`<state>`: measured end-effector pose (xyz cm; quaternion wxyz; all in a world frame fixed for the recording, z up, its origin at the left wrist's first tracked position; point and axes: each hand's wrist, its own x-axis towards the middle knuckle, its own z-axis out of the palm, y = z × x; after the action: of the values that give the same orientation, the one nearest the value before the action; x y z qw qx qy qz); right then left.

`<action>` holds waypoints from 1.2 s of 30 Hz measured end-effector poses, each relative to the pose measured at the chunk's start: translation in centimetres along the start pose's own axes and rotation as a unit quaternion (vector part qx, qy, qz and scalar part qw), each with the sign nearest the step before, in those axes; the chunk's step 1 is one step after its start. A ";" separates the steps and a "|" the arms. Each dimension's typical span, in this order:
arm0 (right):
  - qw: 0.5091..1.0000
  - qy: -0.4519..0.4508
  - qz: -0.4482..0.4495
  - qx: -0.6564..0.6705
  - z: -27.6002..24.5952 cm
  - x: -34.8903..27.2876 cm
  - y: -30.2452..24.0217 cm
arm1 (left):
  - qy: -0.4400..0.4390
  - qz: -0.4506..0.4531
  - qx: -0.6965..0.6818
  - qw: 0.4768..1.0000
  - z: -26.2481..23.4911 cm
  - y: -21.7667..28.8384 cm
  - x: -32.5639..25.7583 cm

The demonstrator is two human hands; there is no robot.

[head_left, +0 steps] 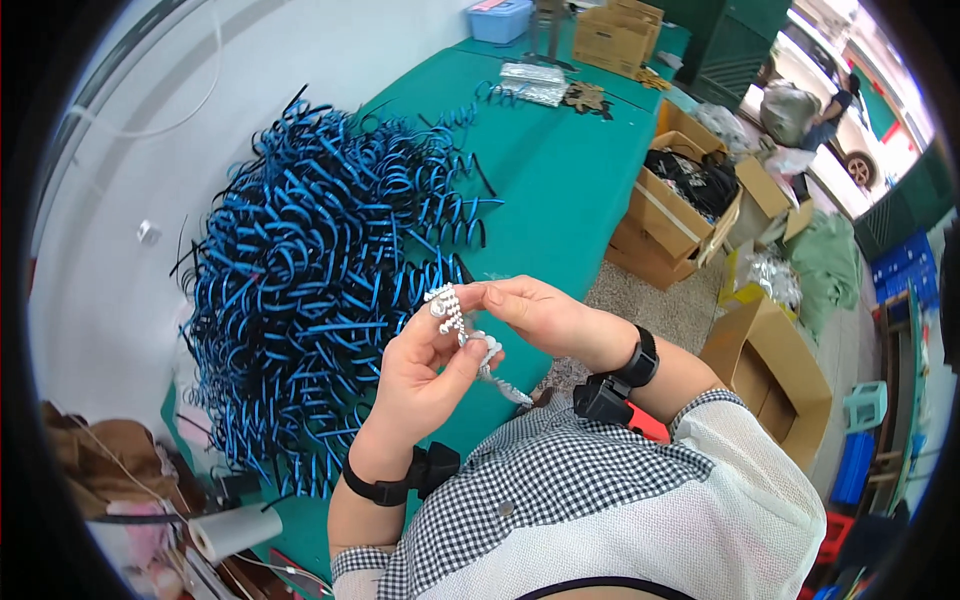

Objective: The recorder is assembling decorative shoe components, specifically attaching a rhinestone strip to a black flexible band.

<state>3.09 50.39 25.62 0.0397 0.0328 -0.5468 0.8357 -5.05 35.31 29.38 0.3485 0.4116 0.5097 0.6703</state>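
1. Silver beaded strand (455, 312): small shiny metallic beads with a white twisted cord tail that runs down from the hands toward the chest. It looks knobbly and glossy; finer detail is too small to tell.
2. Pile of coiled bands (320, 270): black strips with bright blue faces, curled into loose spirals. It is a big tangled heap just left of and beyond the left hand.
3. Green table (560, 180): flat, matte teal covering that runs away from the hands toward the far end. The pile sits on it.
4. Far beyond the hands on the table: clear plastic bags (533, 82), a blue plastic box (498, 20) and a cardboard carton (615, 35).
5. To the right of the right hand, on the floor: open cardboard boxes (680, 205), one holding dark items. Speckled floor (650, 300) shows between the table and the boxes.
6. White wall (130, 180) is left of the pile. A white roll (235, 530) sits below the left wrist.
7. Left hand (420, 370): fingers curled, thumb and fingers pinched on the strand's lower part, with cord across the fingertips.
8. Right hand (545, 315): thumb and forefinger pressed together on the strand's upper end, just above the left hand.
9. The strand is held in the air between both hands, over the table's near edge. Both wrists wear black straps.
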 end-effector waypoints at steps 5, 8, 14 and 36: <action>0.995 -0.076 -0.041 0.048 0.3 1.9 -0.7 | -0.028 -0.020 0.067 0.997 -1.0 0.2 -1.0; 0.996 -0.045 0.017 0.079 2.0 2.7 -2.9 | -0.039 -0.028 0.160 0.986 -1.4 -0.6 -1.3; 0.975 -0.047 -0.070 -0.206 1.5 3.5 -3.7 | -0.067 -0.063 0.206 0.974 -2.6 -2.4 -0.9; 0.957 -0.168 0.135 -0.193 -8.5 1.8 -3.7 | 0.119 -0.113 -0.110 0.980 -0.7 -4.3 2.8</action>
<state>1.54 59.72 25.74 -0.1601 0.0903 -0.6957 0.6945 -6.65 38.58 25.69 0.4017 0.2279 0.5140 0.7228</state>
